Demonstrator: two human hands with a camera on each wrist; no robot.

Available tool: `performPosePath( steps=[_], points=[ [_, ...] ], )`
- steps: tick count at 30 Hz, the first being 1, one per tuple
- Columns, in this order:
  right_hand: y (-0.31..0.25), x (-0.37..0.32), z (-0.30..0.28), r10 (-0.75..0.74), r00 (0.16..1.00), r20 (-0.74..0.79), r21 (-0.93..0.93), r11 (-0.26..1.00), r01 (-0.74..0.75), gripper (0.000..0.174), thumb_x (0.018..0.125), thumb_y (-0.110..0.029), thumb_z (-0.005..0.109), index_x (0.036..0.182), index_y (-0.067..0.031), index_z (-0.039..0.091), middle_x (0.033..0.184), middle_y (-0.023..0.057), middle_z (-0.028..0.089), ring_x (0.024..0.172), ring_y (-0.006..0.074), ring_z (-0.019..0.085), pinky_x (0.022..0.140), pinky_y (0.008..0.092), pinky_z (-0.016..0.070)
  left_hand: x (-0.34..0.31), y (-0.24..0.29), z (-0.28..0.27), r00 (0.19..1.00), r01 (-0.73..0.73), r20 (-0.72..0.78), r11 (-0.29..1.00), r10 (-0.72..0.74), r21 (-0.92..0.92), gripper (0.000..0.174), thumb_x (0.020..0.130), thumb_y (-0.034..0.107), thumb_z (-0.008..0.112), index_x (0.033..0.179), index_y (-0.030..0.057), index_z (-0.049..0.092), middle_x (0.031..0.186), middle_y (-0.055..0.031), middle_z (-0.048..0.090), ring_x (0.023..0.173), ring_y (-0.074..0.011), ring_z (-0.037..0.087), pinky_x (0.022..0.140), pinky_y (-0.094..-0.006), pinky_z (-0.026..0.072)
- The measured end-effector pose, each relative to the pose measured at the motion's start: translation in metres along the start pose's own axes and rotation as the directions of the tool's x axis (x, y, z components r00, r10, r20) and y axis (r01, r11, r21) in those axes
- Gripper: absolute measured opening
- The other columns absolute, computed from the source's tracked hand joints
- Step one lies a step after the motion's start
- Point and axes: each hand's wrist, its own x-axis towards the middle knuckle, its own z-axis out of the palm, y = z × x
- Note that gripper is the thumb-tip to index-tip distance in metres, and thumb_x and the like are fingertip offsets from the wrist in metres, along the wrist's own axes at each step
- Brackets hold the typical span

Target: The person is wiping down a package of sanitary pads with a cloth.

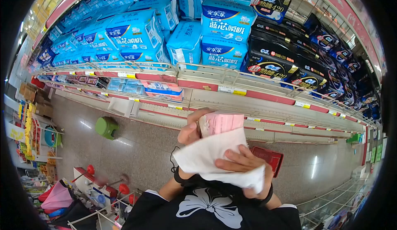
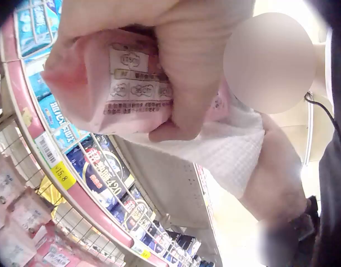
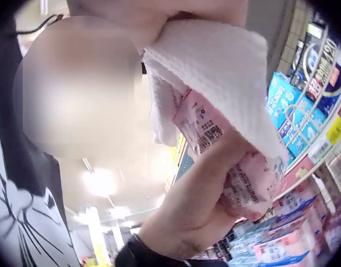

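Observation:
My left hand (image 1: pixel 190 131) grips a pink soft package (image 1: pixel 226 122) by its left side. Printed pad outlines show on the package's pink face in the left wrist view, where the thumb and fingers wrap round it. A white textured cloth (image 1: pixel 206 149) drapes over the package's near part. My right hand (image 1: pixel 244 166) holds the cloth against the package, its fingers lying across the top and the cloth's loose end coming out by the thumb. From the right wrist view, the cloth (image 3: pixel 220 72) covers much of the package (image 3: pixel 248 189), and part of the left hand is hidden beneath it.
Blue packs (image 1: pixel 132 35) and black packs (image 1: pixel 273 60) fill the upper shelf behind a wire rail. Pink packs (image 1: pixel 163 90) sit on the shelf below. A green stool (image 1: pixel 106 128) and a red basket (image 1: pixel 271 157) are on the floor. Umbrellas (image 1: pixel 60 197) lie at lower left.

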Motion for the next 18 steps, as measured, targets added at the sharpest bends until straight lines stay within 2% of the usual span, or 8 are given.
performPosePath(
  steps=[2, 4, 6, 9, 10, 13, 15, 18],
  points=[
    [0.001, -0.021, 0.011, 0.413, 0.903, -0.117, 0.869, 0.483, -0.108, 0.068, 0.087, -0.052, 0.027, 0.126, 0.0039, 0.032, 0.117, 0.0222, 0.051, 0.107, 0.0335, 0.051, 0.092, 0.0418, 0.0387, 0.005, -0.005, -0.002, 0.849, -0.526, 0.335, 0.713, 0.408, 0.464, 0.082, 0.068, 0.013, 0.072, 0.121, 0.0146, 0.009, 0.118, -0.0175, 0.036, 0.098, -0.0285, 0.050, 0.081, -0.0376, 0.0436],
    [0.006, -0.020, -0.005, 0.382, 0.760, -0.526, 0.595, 0.804, 0.007, 0.061, 0.087, -0.047, 0.030, 0.122, 0.0040, 0.034, 0.111, 0.0230, 0.052, 0.097, 0.0353, 0.055, 0.087, 0.0424, 0.0420, 0.006, 0.010, 0.005, 0.862, -0.506, 0.347, 0.680, 0.370, 0.531, 0.084, 0.066, 0.009, 0.071, 0.119, 0.0140, 0.006, 0.115, -0.0173, 0.037, 0.102, -0.0272, 0.046, 0.087, -0.0376, 0.0373],
    [0.012, -0.011, -0.014, 0.338, 0.218, -0.915, 0.357, 0.933, 0.050, 0.049, 0.091, -0.035, 0.028, 0.122, 0.0027, 0.036, 0.111, 0.0169, 0.052, 0.100, 0.0270, 0.053, 0.089, 0.0385, 0.0410, 0.005, 0.013, 0.006, 0.870, -0.493, 0.356, 0.650, 0.342, 0.579, 0.089, 0.062, 0.007, 0.074, 0.116, 0.0132, 0.004, 0.113, -0.0192, 0.038, 0.105, -0.0266, 0.043, 0.093, -0.0373, 0.0305],
    [0.008, 0.002, -0.007, 0.267, 0.180, -0.947, 0.292, 0.947, 0.135, 0.046, 0.092, -0.030, 0.031, 0.125, 0.0014, 0.034, 0.121, 0.0155, 0.045, 0.107, 0.0260, 0.049, 0.090, 0.0376, 0.0404, 0.003, 0.012, 0.005, 0.891, -0.446, 0.338, 0.725, 0.304, 0.525, 0.089, 0.063, 0.009, 0.074, 0.117, 0.0131, 0.003, 0.114, -0.0193, 0.038, 0.106, -0.0275, 0.043, 0.094, -0.0376, 0.0299],
    [0.007, 0.009, -0.001, 0.267, 0.181, -0.947, 0.293, 0.946, 0.136, 0.046, 0.092, -0.030, 0.031, 0.125, 0.0014, 0.034, 0.121, 0.0155, 0.045, 0.107, 0.0260, 0.049, 0.090, 0.0376, 0.0404, 0.003, 0.013, 0.005, 0.891, -0.446, 0.338, 0.724, 0.304, 0.526, 0.089, 0.063, 0.009, 0.074, 0.117, 0.0131, 0.003, 0.114, -0.0193, 0.038, 0.106, -0.0275, 0.043, 0.094, -0.0376, 0.0299],
    [0.003, 0.036, 0.019, 0.454, 0.785, -0.421, 0.896, 0.342, 0.283, 0.048, 0.089, -0.030, 0.036, 0.125, 0.0008, 0.039, 0.133, 0.0200, 0.035, 0.125, 0.0313, 0.032, 0.102, 0.0392, 0.0242, 0.002, 0.019, 0.007, 0.879, -0.469, 0.396, 0.632, 0.266, 0.617, 0.091, 0.064, 0.010, 0.074, 0.118, 0.0129, 0.002, 0.115, -0.0195, 0.038, 0.107, -0.0280, 0.042, 0.093, -0.0374, 0.0310],
    [0.005, 0.037, 0.005, 0.007, 0.939, -0.344, -0.186, 0.980, -0.075, 0.037, 0.085, -0.013, 0.040, 0.118, 0.0023, 0.048, 0.128, 0.0212, 0.041, 0.124, 0.0339, 0.033, 0.102, 0.0392, 0.0251, -0.004, 0.021, 0.010, 0.918, -0.391, 0.329, 0.647, 0.222, 0.654, 0.092, 0.063, 0.010, 0.074, 0.118, 0.0129, 0.000, 0.115, -0.0189, 0.038, 0.108, -0.0277, 0.042, 0.092, -0.0381, 0.0326],
    [-0.004, 0.025, 0.016, 0.185, 0.890, -0.417, 0.229, 0.969, -0.095, 0.034, 0.079, -0.001, 0.042, 0.110, 0.0016, 0.055, 0.122, 0.0213, 0.048, 0.123, 0.0354, 0.035, 0.100, 0.0394, 0.0272, -0.006, 0.019, 0.003, 0.916, -0.386, 0.334, 0.711, 0.222, 0.587, 0.092, 0.061, 0.008, 0.077, 0.120, 0.0126, 0.007, 0.121, -0.0218, 0.031, 0.103, -0.0279, 0.048, 0.085, -0.0390, 0.0428]
  ],
)
